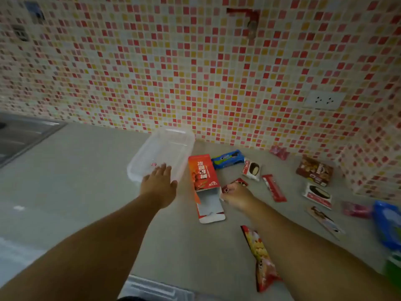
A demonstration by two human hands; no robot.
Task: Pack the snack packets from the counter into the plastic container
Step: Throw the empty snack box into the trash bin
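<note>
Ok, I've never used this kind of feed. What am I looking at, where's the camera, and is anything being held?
It is one picture, from a camera worn on a person's head, looking down at their bare hands; there is no robot. The left hand reaches with straight fingers over the clear plastic container, which looks nearly empty. The right hand pinches a small red packet beside an opened orange carton. Other snacks lie on the grey counter, among them a blue biscuit pack and a long red bar.

Grey counter point(86, 181): clear plastic container point(165, 148), open orange carton point(204, 181), scattered snack packets point(273, 187).
</note>
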